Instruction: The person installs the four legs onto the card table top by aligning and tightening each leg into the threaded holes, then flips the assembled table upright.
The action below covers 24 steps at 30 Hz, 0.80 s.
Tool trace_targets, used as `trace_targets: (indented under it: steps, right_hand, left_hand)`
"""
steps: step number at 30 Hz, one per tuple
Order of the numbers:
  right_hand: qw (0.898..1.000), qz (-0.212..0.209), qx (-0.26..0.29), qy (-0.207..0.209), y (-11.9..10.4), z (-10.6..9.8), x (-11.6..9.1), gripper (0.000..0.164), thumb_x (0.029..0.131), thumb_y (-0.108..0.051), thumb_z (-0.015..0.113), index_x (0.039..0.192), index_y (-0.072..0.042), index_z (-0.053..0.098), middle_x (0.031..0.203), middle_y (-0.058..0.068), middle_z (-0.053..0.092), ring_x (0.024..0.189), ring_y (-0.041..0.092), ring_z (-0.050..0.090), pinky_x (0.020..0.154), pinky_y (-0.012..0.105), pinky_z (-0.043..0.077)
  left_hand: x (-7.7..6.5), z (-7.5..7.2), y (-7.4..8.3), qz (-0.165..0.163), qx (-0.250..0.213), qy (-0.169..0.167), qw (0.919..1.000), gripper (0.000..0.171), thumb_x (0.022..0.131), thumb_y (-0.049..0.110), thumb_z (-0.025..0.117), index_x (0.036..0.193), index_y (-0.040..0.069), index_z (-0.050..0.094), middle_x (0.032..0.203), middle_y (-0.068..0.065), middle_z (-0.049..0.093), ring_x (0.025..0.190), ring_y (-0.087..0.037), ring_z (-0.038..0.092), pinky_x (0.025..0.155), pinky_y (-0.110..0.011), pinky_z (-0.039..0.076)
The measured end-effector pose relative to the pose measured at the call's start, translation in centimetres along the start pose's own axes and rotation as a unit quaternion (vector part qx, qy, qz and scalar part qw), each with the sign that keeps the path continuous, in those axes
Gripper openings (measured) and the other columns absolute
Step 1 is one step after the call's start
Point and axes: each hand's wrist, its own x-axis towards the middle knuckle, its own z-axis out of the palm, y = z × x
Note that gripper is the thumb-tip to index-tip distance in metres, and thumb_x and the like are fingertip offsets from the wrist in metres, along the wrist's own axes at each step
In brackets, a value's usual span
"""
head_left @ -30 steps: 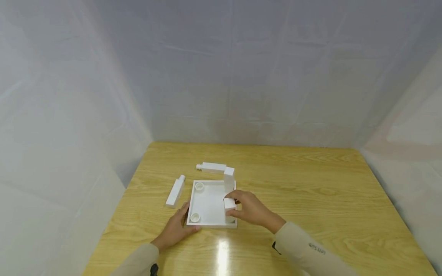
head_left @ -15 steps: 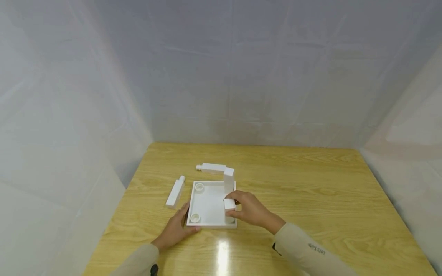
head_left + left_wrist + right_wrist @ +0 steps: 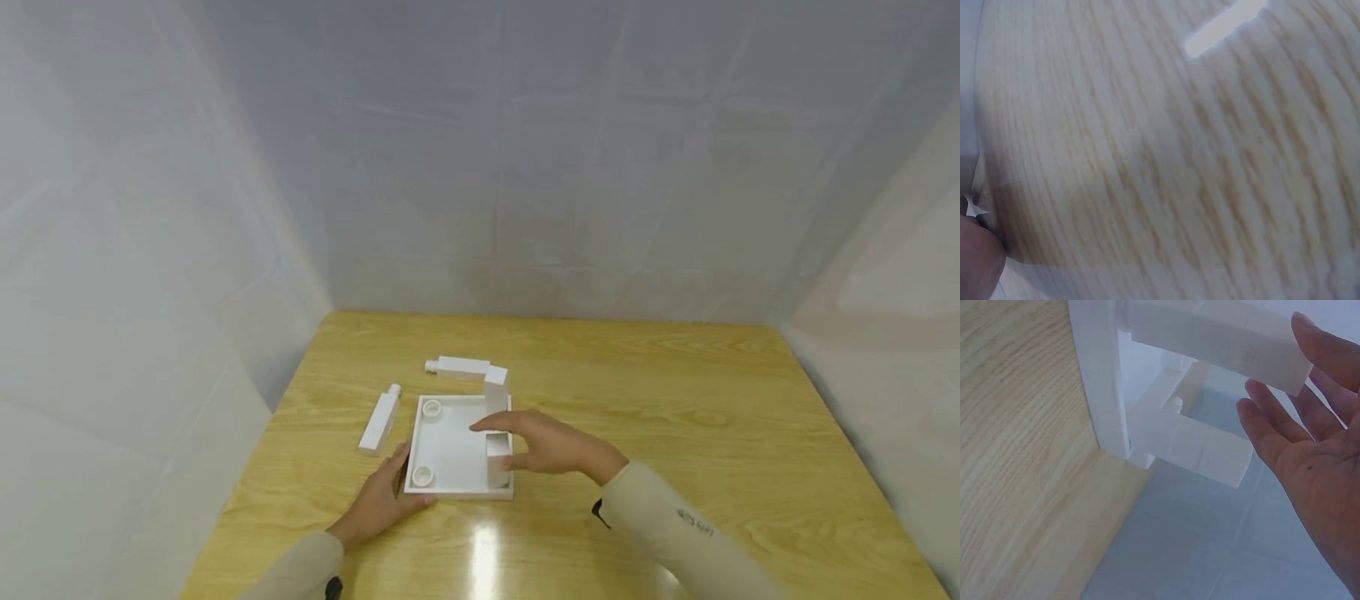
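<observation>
Touching the near-left corner of the rimmed tray, the left hand has fingers spread; the right hand has fingers apart around the square leg upright in the near-right corner. A sideways brush could tilt it if loosely seated.

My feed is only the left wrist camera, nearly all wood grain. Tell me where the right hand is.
Observer: In the head view, the right hand is spread around the top of the nearer upright white post; I can't tell whether it touches.
Operator: Report any posts lying loose.
Observer: Two. One loose post lies on the table left of the white tray, and another loose post lies beyond it.
Operator: Now describe the tray's left corners.
Observer: The far left socket and the near left socket both hold no post.
</observation>
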Motion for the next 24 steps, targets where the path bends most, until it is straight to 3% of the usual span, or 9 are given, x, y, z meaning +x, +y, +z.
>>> trace_targets:
  steps: [3,6,11,16,20,24]
  right_hand:
    - [1.0,-0.008,-0.005,-0.027,0.1,-0.4,0.1,0.05,0.09,-0.01,0.067,0.137,-0.013,0.053,0.139,0.001,0.053,0.13,0.018,0.047,0.107,0.034,0.041]
    - [1.0,-0.004,-0.005,-0.022,0.2,-0.3,0.2,0.043,0.089,-0.012,0.069,0.13,-0.01,0.059,0.132,0.001,0.058,0.123,0.016,0.053,0.102,0.031,0.045]
    - [0.997,0.03,-0.014,0.074,0.4,1.1,0.2,0.038,0.08,-0.031,0.077,0.11,-0.01,0.067,0.106,-0.003,0.065,0.095,0.013,0.06,0.082,0.025,0.052]
    - [0.981,0.045,-0.056,0.183,0.4,3.0,0.2,0.037,0.077,-0.045,0.077,0.087,-0.015,0.059,0.076,-0.005,0.056,0.065,0.008,0.047,0.055,0.018,0.042]
    - [0.969,0.046,-0.075,0.232,0.3,3.9,0.3,0.038,0.076,-0.045,0.078,0.08,-0.015,0.054,0.071,-0.007,0.052,0.06,0.003,0.042,0.05,0.015,0.039]
    - [0.964,0.043,-0.077,0.252,0.3,4.3,0.4,0.038,0.076,-0.042,0.08,0.078,-0.015,0.054,0.071,-0.01,0.049,0.061,0.002,0.043,0.051,0.015,0.04]
  left_hand:
    - [0.0,0.0,0.0,0.001,-0.003,-0.001,1.0,0.102,0.075,0.044,0.08,0.152,0.006,0.024,0.152,-0.027,0.025,0.139,-0.044,0.024,0.113,-0.057,0.022]
    - [0.0,0.0,0.0,0.0,-0.008,-0.001,1.0,0.102,0.075,0.043,0.08,0.152,0.005,0.025,0.152,-0.027,0.024,0.14,-0.044,0.024,0.113,-0.057,0.021]
    - [-0.1,0.0,0.0,0.007,-0.008,0.001,0.9999,0.101,0.075,0.039,0.081,0.151,0.002,0.025,0.152,-0.028,0.025,0.139,-0.045,0.024,0.112,-0.057,0.022]
    - [-0.1,-0.2,0.3,-0.005,-0.009,-0.009,0.9999,0.103,0.075,0.042,0.08,0.152,0.003,0.023,0.153,-0.027,0.023,0.14,-0.044,0.022,0.114,-0.057,0.02]
    - [-0.1,-0.3,0.5,-0.004,-0.005,-0.012,0.9999,0.102,0.076,0.042,0.079,0.152,0.003,0.023,0.153,-0.028,0.023,0.14,-0.044,0.022,0.113,-0.057,0.02]
    - [-0.1,-0.3,0.4,-0.001,-0.012,-0.014,0.9998,0.101,0.077,0.041,0.079,0.152,0.004,0.023,0.153,-0.028,0.022,0.141,-0.044,0.021,0.114,-0.057,0.019]
